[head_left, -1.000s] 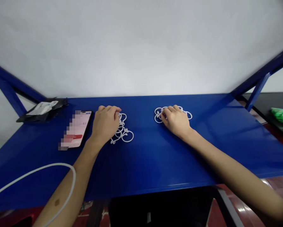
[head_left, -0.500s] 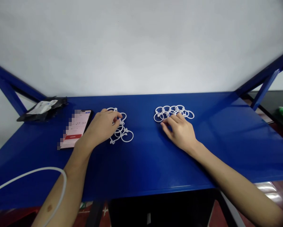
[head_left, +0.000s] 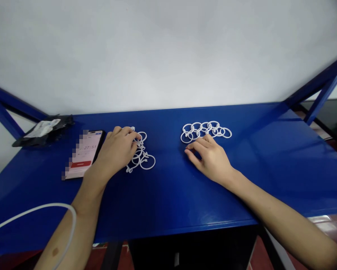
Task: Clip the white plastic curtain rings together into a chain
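My left hand reaches over a loose pile of thin white plastic loops with small clasps. Its fingers are bent down but loose, and the thumb is partly hidden; no loop is seen lifted in it. On the right, several white loops lie overlapping in two rows on the blue table. Just in front of those rows rests my right hand. Its fingers are curled with thumb and forefinger slightly apart, and nothing shows between them.
A phone with a timer on its screen lies left of my left hand. Behind it sits a black plastic bag with a white label. A white cable arcs over my left forearm. Blue frame bars and a pale wall bound the table.
My right hand has drawn back slightly from the rows of loops, uncovering more of the front row. My left hand's fingers have bent further down over the loose pile. The view has shifted a little.
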The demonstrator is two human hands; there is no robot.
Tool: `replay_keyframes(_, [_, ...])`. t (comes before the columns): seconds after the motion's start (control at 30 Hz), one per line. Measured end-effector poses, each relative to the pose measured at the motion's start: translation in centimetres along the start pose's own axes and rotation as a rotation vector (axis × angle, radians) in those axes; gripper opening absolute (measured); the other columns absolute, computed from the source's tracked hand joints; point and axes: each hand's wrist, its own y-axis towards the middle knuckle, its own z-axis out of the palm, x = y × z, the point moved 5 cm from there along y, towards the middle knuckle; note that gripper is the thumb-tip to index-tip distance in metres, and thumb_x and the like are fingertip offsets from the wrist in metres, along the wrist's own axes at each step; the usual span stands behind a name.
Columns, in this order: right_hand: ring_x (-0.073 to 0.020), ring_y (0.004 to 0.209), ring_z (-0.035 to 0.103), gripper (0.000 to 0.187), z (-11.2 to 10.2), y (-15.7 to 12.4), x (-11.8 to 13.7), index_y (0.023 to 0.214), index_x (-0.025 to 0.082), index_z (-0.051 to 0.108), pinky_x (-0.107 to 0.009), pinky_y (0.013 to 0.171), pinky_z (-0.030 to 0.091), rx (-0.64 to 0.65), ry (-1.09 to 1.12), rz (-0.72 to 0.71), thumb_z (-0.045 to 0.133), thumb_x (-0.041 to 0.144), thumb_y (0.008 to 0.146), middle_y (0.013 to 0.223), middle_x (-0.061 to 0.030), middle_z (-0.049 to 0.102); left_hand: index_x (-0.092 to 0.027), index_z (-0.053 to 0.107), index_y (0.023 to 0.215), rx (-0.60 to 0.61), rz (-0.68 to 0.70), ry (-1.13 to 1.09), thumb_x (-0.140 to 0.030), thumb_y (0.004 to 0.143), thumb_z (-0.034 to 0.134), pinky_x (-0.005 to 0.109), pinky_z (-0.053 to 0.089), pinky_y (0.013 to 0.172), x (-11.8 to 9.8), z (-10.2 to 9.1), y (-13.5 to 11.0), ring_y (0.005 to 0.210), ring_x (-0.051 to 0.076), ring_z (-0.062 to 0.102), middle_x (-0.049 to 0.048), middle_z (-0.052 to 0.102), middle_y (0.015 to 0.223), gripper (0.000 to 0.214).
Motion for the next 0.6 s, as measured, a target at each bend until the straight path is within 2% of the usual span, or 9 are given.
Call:
replay_keyframes(0.13, [-0.0224,0.081,0.053,0.022,0.1,0.0,-0.1,0.091,0.015,0.07,-0.035,0.074,0.048,0.008,0.01,-0.005,0.055,0.028,0.1,0.085,-0.0071,0.071,-0.018,0.072,0.11,0.031,-0.006,0.032,-0.021,0.089,0.049,0.049,0.046,0.089,-0.2,0.0,-0.2,0.107,0.034,0.055,0.0121,0.067,0.12,0.031])
replay_keyframes(0.3, [-0.0223,0.08,0.052,0.022,0.2,0.1,-0.1,0.091,0.015,0.07,-0.037,0.076,0.049,0.015,0.013,-0.016,0.054,0.028,0.1,0.085,-0.0076,0.071,-0.021,0.073,0.11,0.021,0.001,0.049,-0.027,0.092,0.05,0.049,0.045,0.085,-0.5,-0.1,-0.2,0.107,0.036,0.054,0.0117,0.068,0.119,0.029])
replay_keyframes(0.5, [-0.0221,0.08,0.051,0.023,0.2,0.0,-0.1,0.092,0.015,0.07,-0.037,0.075,0.049,0.028,0.014,-0.019,0.054,0.028,0.101,0.084,-0.0075,0.07,-0.02,0.073,0.097,-0.107,-0.08,0.005,-0.03,0.095,0.05,0.049,0.042,0.085,-0.3,-0.8,0.0,0.104,0.037,0.055,0.0126,0.07,0.107,0.025])
replay_keyframes(0.6, [-0.0221,0.08,0.051,0.022,0.2,0.1,-0.1,0.092,0.015,0.07,-0.037,0.075,0.049,0.029,0.012,-0.023,0.054,0.028,0.101,0.084,-0.0076,0.07,-0.021,0.07,0.093,-0.168,-0.119,-0.084,-0.03,0.094,0.051,0.048,0.042,0.087,-0.4,-1.2,0.1,0.104,0.035,0.056,0.0113,0.071,0.104,0.021])
